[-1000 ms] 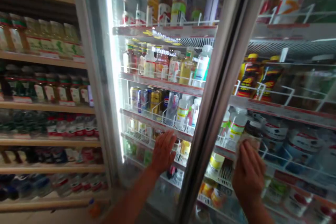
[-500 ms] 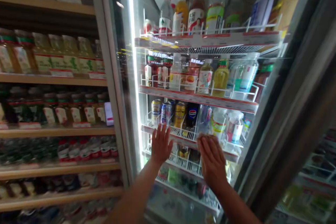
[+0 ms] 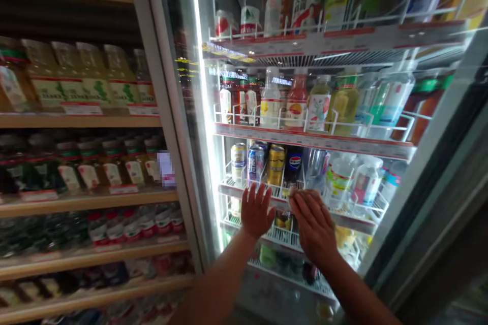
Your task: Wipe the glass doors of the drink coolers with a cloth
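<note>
In the head view, my left hand [image 3: 257, 210] is spread flat against the glass door of a lit drinks cooler, holding nothing. Beside it, my right hand [image 3: 314, 223] lies with its fingers together over a pale cloth [image 3: 292, 192], pressed to the same glass. Only a thin edge of the cloth shows at the fingertips; the rest is under the hand. Behind the glass, close above my hands, are a gold can [image 3: 276, 165], a blue and silver can [image 3: 255, 162] and a dark Pepsi can [image 3: 295, 161].
Upper cooler shelves hold bottles, among them a red-drink bottle [image 3: 296, 101] and a yellow-drink bottle [image 3: 345, 99]. A bright light strip [image 3: 200, 61] runs down the cooler's left side. Wooden shelves [image 3: 84, 121] with many bottles stand at left. A dark door frame [image 3: 423, 172] slants along the right.
The view has moved closer to the cooler, so its shelves look larger. Both hands stay against the glass and appear slightly further right in the picture.
</note>
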A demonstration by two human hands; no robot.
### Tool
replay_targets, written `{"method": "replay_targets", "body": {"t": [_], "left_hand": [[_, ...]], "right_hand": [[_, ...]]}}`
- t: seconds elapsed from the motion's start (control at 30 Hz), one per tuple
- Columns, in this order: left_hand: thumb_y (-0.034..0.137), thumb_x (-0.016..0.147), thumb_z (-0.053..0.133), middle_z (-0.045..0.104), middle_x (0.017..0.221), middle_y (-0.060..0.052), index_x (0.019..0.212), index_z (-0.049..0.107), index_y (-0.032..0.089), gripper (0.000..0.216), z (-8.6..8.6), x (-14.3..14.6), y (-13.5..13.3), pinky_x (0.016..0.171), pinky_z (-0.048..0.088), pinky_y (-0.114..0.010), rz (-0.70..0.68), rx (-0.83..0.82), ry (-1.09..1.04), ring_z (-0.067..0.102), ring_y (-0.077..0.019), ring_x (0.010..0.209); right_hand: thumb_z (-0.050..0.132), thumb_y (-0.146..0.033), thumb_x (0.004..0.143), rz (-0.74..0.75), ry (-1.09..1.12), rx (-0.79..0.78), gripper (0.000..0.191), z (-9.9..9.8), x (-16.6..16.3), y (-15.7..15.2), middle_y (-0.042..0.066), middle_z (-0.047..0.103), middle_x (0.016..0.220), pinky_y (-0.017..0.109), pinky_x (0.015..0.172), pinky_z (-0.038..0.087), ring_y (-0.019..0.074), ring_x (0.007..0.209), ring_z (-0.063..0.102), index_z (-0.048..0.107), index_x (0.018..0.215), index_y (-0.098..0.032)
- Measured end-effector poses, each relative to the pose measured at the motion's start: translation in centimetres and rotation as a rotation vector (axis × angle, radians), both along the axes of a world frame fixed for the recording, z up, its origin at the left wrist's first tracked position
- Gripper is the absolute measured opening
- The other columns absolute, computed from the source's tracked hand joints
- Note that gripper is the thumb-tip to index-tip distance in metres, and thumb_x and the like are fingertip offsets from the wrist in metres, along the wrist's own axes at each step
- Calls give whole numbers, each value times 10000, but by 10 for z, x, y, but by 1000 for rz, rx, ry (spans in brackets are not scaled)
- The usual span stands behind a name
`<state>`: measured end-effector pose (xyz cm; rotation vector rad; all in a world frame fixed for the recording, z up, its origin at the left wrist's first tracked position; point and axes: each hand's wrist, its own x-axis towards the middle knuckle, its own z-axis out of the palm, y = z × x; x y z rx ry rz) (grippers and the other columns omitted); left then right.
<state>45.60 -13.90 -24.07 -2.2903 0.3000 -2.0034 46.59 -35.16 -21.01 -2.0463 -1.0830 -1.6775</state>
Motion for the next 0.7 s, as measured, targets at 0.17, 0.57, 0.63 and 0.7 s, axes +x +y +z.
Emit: {"method": "replay_targets", "body": {"t": [0.17,0.57,0.63,0.7], "left_hand": [[364,1040,354,421,1572,-157,1598,278,123,613,-2,0,1,1264,204,-513,-12,4,14,205,-314,1548],[361,1033,373,471,1537,-163,1581,322,128,598,-1,0,-1,1257,223,-508,-22,-4,2,231,-301,1543],[363,1037,360,465,1542,-166,1586,305,123,602,-2,0,-1,1255,224,-513,-14,-5,0,220,-307,1546],[366,1040,351,461,1544,-172,1587,301,121,602,-2,0,-2,1253,225,-518,-3,-6,-2,217,-306,1547]], "right_hand": [[544,-92,954,-78,-47,297,633,46,8,-22,79,485,1560,509,1221,369,299,1476,413,394,1556,-222],[472,-23,947,-8,13,114,622,8,1,-16,57,623,1438,460,1228,355,244,1452,454,434,1532,-230],[535,-51,939,-59,-45,316,615,31,9,-27,95,564,1495,520,1198,387,298,1465,430,448,1524,-218],[590,-81,930,-100,-72,431,618,39,14,-31,112,524,1527,556,1188,390,328,1470,417,457,1519,-214]]}}
